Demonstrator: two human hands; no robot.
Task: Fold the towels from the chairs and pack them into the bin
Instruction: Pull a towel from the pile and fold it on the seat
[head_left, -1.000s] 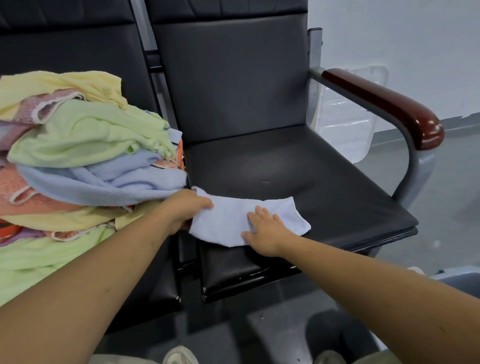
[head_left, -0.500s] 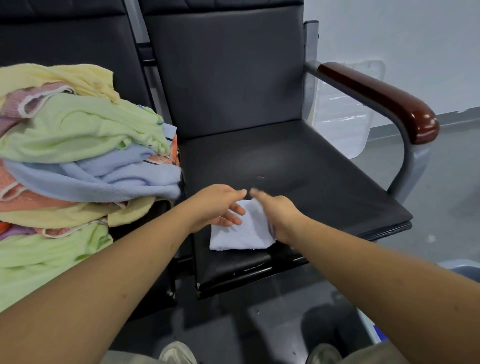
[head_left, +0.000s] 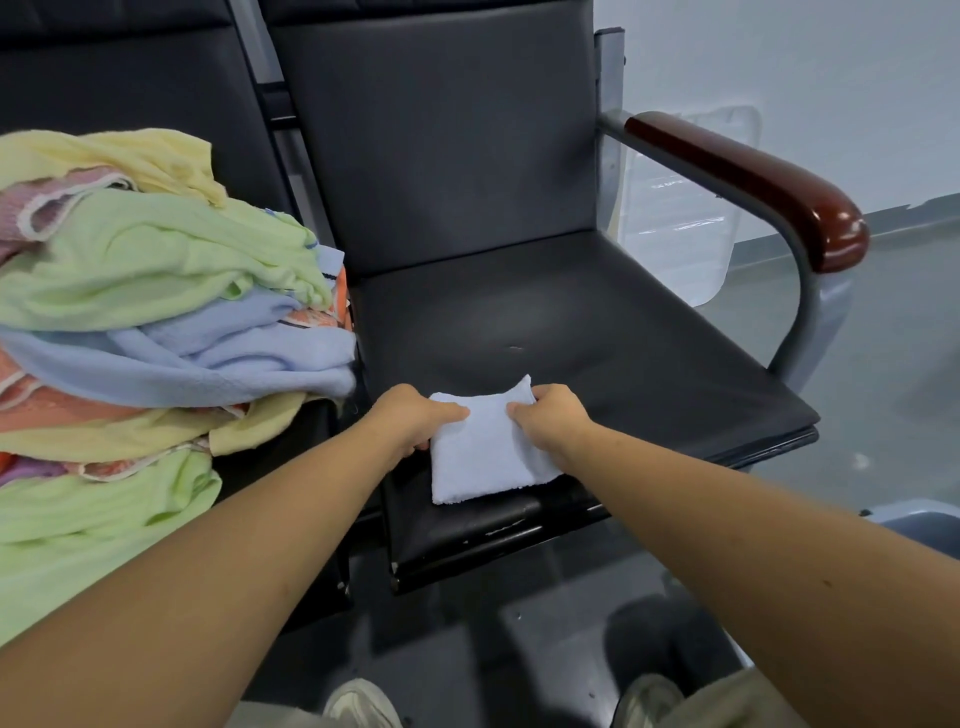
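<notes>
A small folded pale blue terry towel (head_left: 483, 457) lies at the front edge of the black padded chair seat (head_left: 597, 332), folded into a rough square. The left hand (head_left: 415, 421) holds its left side, thumb on top and fingers curled under the edge, so that grip is closed on the cloth. The right hand (head_left: 550, 421) pinches the far right corner, which lifts slightly off the seat; its grip is also closed on the towel.

On the neighbouring seat to the left, a loose heap of green, yellow, blue and pink towels (head_left: 156, 291) is piled high, its blue layer reaching just beside the left hand. The chair's dark red wooden armrest (head_left: 753, 187) curves along the right side. A grey-blue container rim (head_left: 919, 519) shows at the right edge, near the floor.
</notes>
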